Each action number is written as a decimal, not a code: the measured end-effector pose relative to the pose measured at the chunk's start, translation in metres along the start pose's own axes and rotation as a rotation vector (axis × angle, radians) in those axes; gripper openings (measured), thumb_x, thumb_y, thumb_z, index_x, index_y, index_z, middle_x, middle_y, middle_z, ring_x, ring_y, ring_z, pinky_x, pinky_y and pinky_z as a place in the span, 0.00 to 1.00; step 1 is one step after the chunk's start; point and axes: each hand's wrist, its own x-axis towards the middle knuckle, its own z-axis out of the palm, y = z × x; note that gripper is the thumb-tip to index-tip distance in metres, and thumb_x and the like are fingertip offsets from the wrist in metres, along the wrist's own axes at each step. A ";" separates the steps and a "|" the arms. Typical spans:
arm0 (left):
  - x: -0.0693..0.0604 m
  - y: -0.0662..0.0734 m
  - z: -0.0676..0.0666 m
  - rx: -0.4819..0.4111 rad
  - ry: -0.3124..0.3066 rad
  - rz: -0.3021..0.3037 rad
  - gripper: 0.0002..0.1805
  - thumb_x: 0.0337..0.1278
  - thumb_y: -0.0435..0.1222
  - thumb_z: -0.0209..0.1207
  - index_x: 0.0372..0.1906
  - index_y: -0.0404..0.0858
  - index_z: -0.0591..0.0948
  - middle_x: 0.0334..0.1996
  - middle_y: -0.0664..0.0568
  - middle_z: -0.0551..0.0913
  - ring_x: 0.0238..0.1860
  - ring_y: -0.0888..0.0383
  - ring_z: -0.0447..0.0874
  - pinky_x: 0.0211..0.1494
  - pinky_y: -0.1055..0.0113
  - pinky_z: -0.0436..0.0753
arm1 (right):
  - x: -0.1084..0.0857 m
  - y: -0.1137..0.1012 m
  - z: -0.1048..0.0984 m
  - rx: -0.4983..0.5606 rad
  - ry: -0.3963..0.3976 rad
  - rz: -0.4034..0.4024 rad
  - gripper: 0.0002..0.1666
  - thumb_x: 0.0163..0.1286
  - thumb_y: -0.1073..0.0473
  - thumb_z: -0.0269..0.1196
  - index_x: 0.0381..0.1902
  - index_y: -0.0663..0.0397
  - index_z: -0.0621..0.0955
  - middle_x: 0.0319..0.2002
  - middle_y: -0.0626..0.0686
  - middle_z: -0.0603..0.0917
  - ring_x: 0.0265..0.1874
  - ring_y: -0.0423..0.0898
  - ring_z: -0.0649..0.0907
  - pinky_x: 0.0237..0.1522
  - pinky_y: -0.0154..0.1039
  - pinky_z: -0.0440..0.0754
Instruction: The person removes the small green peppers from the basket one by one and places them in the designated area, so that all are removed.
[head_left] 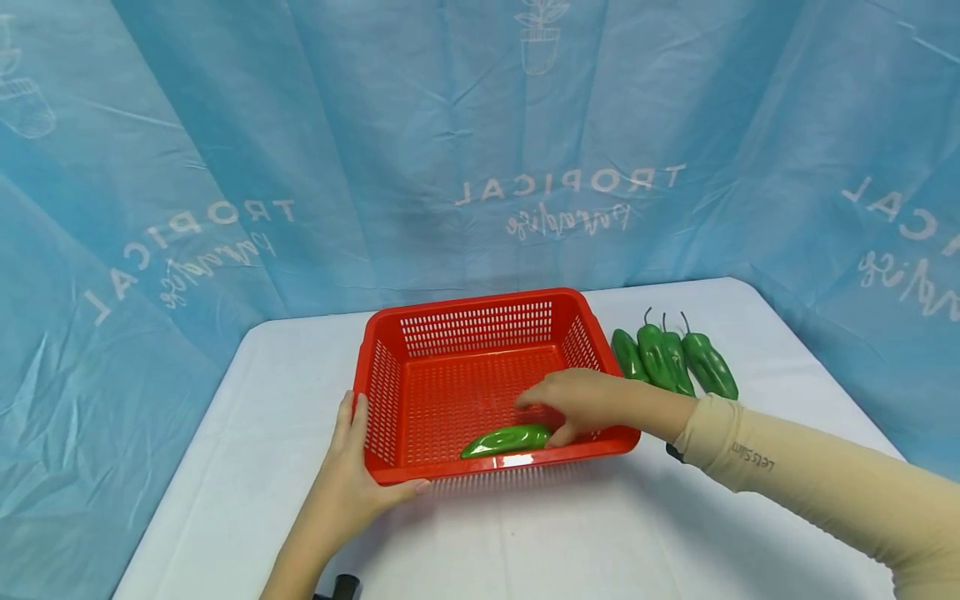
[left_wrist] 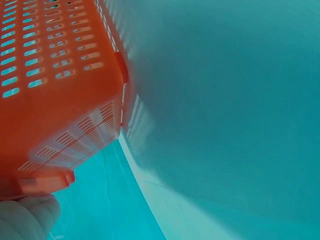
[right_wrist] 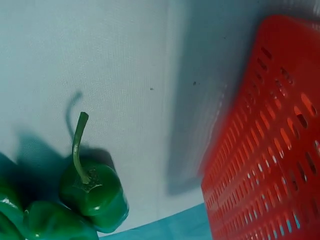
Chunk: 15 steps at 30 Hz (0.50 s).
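Note:
A red plastic basket (head_left: 480,469) with slotted walls stands on the white table, its front wall toward me. My left hand (head_left: 347,487) grips its near left corner, fingers along the left side and thumb by the front rim. In the left wrist view, part of this hand (left_wrist: 35,215) shows against the basket rim (left_wrist: 37,186). Inside the basket, one glossy green pepper (head_left: 506,440) lies along the front wall. My right hand (head_left: 581,402) reaches in over the right rim; its thumb is beside the pepper's right end, its fingers apart from it.
Several green peppers (head_left: 654,354) with stems lie side by side just right of the basket. The right wrist view shows one pepper (right_wrist: 95,195) close up, stem raised. Blue printed cloth (head_left: 450,150) hangs behind and beside the white table (head_left: 465,550).

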 end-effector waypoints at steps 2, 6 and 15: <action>0.000 0.001 0.000 0.000 -0.002 -0.001 0.80 0.25 0.73 0.70 0.80 0.38 0.42 0.80 0.42 0.39 0.75 0.35 0.56 0.65 0.38 0.75 | 0.001 -0.001 0.002 -0.019 -0.003 -0.024 0.39 0.55 0.41 0.75 0.64 0.42 0.78 0.52 0.43 0.85 0.50 0.40 0.81 0.57 0.44 0.82; 0.000 0.001 -0.001 0.007 -0.007 -0.009 0.80 0.25 0.74 0.70 0.80 0.37 0.42 0.80 0.42 0.38 0.75 0.35 0.55 0.65 0.38 0.74 | 0.004 -0.004 0.003 -0.026 -0.009 -0.048 0.36 0.55 0.42 0.75 0.62 0.42 0.80 0.48 0.41 0.85 0.47 0.38 0.81 0.55 0.42 0.83; 0.001 0.000 0.001 0.001 -0.003 -0.007 0.80 0.24 0.74 0.69 0.80 0.38 0.43 0.80 0.41 0.39 0.75 0.35 0.55 0.64 0.39 0.75 | 0.012 -0.008 0.008 -0.036 -0.017 -0.089 0.31 0.58 0.43 0.74 0.59 0.42 0.81 0.43 0.39 0.85 0.42 0.35 0.81 0.52 0.36 0.83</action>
